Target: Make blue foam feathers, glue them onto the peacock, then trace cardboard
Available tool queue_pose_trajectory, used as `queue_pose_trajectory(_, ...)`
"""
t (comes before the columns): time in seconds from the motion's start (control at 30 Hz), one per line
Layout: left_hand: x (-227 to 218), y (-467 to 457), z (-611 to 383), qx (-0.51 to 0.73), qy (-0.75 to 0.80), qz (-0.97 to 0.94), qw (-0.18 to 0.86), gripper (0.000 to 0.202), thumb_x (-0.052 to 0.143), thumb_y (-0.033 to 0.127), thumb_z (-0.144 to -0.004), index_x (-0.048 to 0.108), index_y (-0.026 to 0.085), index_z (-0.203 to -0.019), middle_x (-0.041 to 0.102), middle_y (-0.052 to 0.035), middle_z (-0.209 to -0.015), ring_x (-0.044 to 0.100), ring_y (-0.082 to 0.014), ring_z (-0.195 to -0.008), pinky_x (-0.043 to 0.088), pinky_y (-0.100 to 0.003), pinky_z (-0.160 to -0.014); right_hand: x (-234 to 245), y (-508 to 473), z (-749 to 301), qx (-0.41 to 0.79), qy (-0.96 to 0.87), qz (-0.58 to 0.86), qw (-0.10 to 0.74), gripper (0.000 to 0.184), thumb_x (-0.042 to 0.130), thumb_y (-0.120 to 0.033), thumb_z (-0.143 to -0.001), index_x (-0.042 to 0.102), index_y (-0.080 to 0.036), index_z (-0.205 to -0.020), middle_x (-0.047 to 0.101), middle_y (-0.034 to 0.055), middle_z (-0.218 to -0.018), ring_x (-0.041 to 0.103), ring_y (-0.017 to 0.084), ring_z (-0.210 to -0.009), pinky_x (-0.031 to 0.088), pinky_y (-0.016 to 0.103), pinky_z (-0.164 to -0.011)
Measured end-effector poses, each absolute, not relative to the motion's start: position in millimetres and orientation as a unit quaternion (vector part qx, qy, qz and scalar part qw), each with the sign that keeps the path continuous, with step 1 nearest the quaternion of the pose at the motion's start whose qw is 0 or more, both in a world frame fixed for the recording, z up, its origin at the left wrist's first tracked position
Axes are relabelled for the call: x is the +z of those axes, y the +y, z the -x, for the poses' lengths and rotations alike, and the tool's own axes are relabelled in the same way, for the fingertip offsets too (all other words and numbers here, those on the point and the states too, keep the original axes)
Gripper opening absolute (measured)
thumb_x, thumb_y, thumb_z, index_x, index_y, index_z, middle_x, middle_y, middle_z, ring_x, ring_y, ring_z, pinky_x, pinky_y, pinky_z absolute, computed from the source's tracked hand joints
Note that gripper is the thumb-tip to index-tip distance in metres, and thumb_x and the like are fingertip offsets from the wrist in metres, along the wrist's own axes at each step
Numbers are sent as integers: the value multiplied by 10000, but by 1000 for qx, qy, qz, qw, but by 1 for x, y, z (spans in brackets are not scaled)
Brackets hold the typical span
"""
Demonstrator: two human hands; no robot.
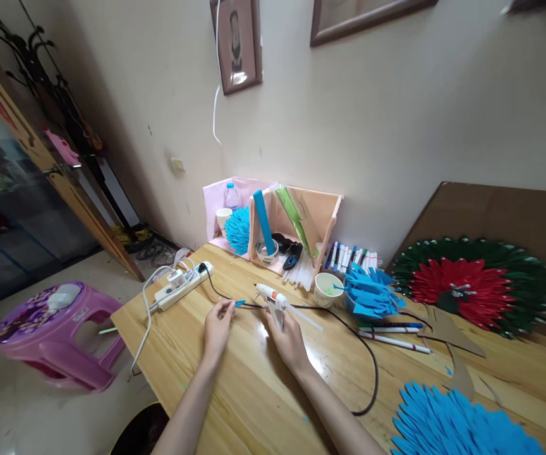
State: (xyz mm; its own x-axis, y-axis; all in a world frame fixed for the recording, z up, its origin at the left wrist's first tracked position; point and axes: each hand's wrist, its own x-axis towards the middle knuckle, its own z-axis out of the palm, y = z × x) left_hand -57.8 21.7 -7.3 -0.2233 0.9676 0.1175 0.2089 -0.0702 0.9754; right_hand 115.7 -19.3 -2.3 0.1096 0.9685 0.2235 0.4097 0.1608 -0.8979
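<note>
Between the pinched fingertips of my left hand (219, 325) is a small blue paper petal (239, 303), its pointed end toward the right. My right hand (287, 338) is wrapped around the handle of a white hot glue gun (273, 297), whose nozzle faces left toward the petal without touching it. A clear glue stick (307, 317) pokes out of the gun's back. Behind my hands runs a black cord (371, 360), curving over the wooden table (249, 392). Many blue petals (372, 292) are heaped to the right of the gun.
A white power strip (182, 285) lies at the table's left edge. At the back stand pink boxes (323, 208) with supplies, a pale cup (327, 289) and markers (391, 338). A blue petal flower (462, 423) occupies the front right; a red-green one (462, 284) leans behind. A purple stool (74, 347) stands left.
</note>
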Motion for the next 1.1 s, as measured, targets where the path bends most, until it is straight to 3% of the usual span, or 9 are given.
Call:
queue_pose_trajectory(0.17, 2, 12, 58, 537, 570, -488, 385, 499, 651, 560, -616, 692, 116, -841, 687, -73, -705, 626, -171, -625, 459, -233, -504, -2, 8, -114, 189, -635, 607, 439, 241, 420, -292, -847, 619, -223, -964, 665, 71, -909, 591, 257, -893, 453, 357, -794)
queue_pose_trajectory(0.3, 5, -5, 54, 527, 565, -469, 428, 481, 708, 539, -561, 721, 131, -816, 706, -78, -736, 643, -182, -681, 495, -249, -581, 3, 11, -112, 167, -675, 632, 341, 262, 429, -249, -830, 605, -193, -1015, 653, 99, -940, 568, 269, -935, 438, 357, -787)
queue_pose_trajectory(0.47, 3, -33, 44, 500, 565, -434, 493, 466, 750, 484, -536, 727, 134, -842, 721, -102, -846, 661, -211, -780, 520, -313, -738, 29, -32, -147, 183, -676, 664, 262, 434, 614, -272, -710, 575, -103, -1108, 611, 184, -1070, 536, 318, -999, 400, 402, -839)
queue_pose_trajectory(0.57, 5, -50, 30, 474, 568, -451, 500, 435, 741, 458, -571, 723, 144, -871, 720, -101, -888, 664, -220, -820, 524, -325, -765, 52, -73, -211, 193, -713, 645, 198, 332, 575, -302, -758, 623, -132, -1040, 640, 162, -1018, 539, 309, -989, 394, 392, -829)
queue_pose_trajectory(0.67, 15, -62, 4, 418, 572, -503, 495, 384, 749, 438, -557, 729, 147, -807, 724, -96, -851, 671, -235, -783, 542, -326, -719, 69, -112, -295, 241, -675, 666, 205, 215, 478, -305, -830, 658, -208, -896, 678, 73, -885, 588, 233, -855, 414, 313, -720)
queue_pose_trajectory(0.83, 43, -64, -75, 337, 504, -595, 528, 323, 750, 378, -574, 724, 147, -798, 725, -80, -798, 672, -217, -743, 543, -299, -705, 67, -140, -395, 167, -565, 771, 243, 173, 501, -242, -804, 657, -178, -840, 685, 70, -826, 598, 202, -756, 405, 282, -655)
queue_pose_trajectory(0.97, 54, -55, -152, 296, 422, -647, 561, 350, 723, 333, -628, 704, 134, -915, 721, -83, -805, 667, -190, -703, 534, -270, -650, 48, -135, -405, 197, -599, 747, 212, 146, 520, -202, -798, 659, -161, -797, 688, 64, -801, 599, 192, -767, 403, 279, -686)
queue_pose_trajectory(1.1, 43, -39, -209, 259, 389, -644, 606, 281, 733, 311, -614, 705, 106, -805, 714, -96, -753, 661, -192, -664, 517, -264, -584, 34, -127, -396, 214, -621, 730, 190, 72, 587, -190, -766, 652, -165, -744, 684, 56, -814, 589, 197, -816, 386, 301, -761)
